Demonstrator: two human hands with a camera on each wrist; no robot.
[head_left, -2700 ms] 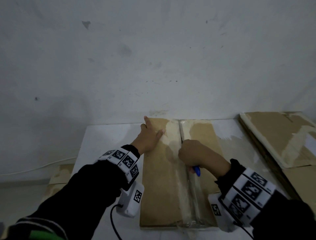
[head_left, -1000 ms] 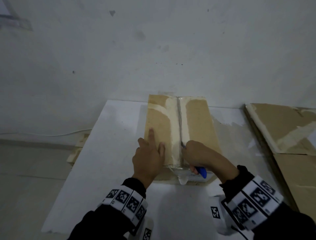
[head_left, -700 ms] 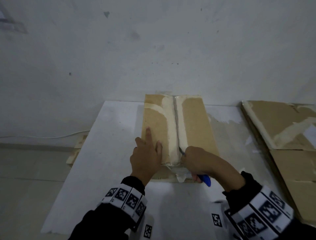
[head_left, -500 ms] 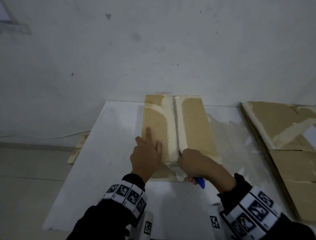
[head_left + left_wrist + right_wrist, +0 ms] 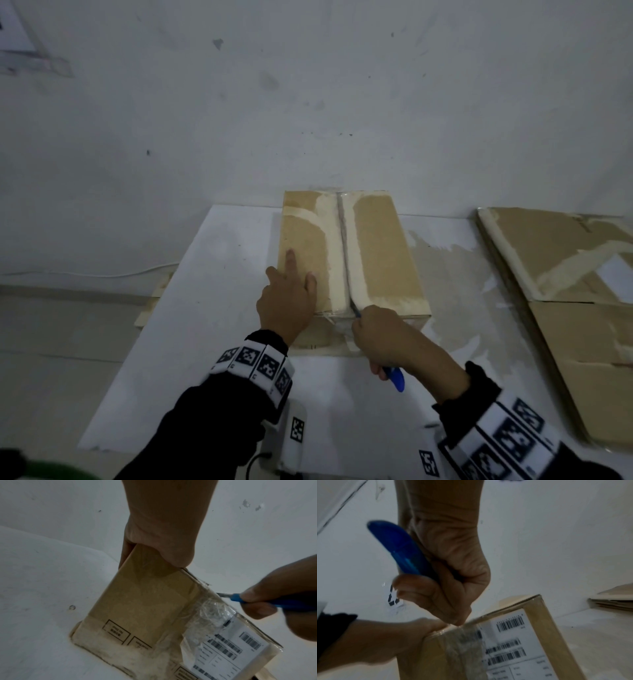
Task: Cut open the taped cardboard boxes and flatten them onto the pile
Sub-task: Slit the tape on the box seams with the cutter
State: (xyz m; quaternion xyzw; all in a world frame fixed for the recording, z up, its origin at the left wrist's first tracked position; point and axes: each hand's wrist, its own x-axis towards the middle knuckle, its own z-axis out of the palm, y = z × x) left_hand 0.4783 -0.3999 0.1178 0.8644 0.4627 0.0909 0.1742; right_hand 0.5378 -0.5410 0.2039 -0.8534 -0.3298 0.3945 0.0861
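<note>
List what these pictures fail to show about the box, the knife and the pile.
- Box contents: closed flaps hide them in every view.
- Shipping label text: too small in the left wrist view, blurred in the right wrist view.
- Knife blade: head view, the right hand covers most of it.
- Flattened cardboard pile: cut off by the head view's right edge.

Right hand (image 5: 447, 566) grips blue knife (image 5: 397, 547) above labelled box (image 5: 539, 649).

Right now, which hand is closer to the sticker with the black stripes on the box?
Right. The right hand holds the blue cutter just above the barcode label; the left hand presses the box top beside it.
</note>
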